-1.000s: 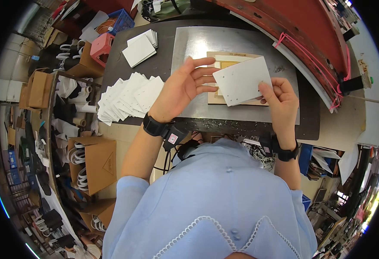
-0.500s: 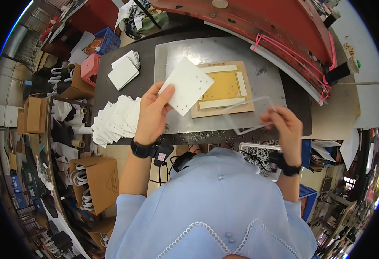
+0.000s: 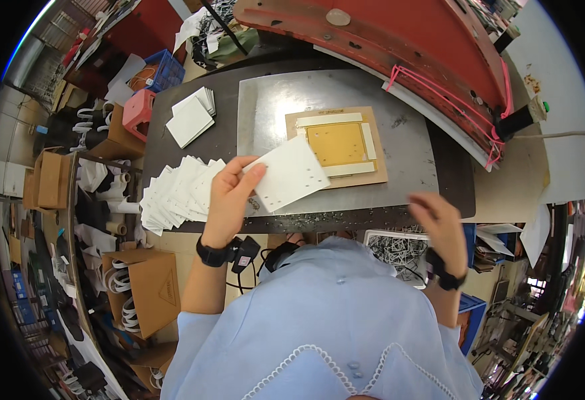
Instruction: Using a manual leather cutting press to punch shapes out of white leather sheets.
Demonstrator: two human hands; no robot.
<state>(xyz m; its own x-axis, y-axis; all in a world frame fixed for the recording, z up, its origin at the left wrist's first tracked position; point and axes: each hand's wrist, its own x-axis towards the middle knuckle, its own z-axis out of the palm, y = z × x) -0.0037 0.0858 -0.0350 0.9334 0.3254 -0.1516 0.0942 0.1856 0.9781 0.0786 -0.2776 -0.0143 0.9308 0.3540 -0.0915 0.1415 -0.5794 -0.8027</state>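
Note:
My left hand grips a white square sheet with small punched holes, holding it tilted above the front edge of the metal plate. Just left of it lies a fanned pile of white sheets. A brown cardboard jig with white strips around a yellow square rests on the plate, uncovered. My right hand is blurred near the table's front right edge; nothing shows in it.
A small neat stack of white sheets sits at the back left beside a pink stool. A red machine frame spans the back. Cardboard boxes and a bin of scraps stand below the table.
The white sheet went from both hands over the jig to my left hand alone and moved left and nearer. My right hand let go and dropped toward the table's front edge.

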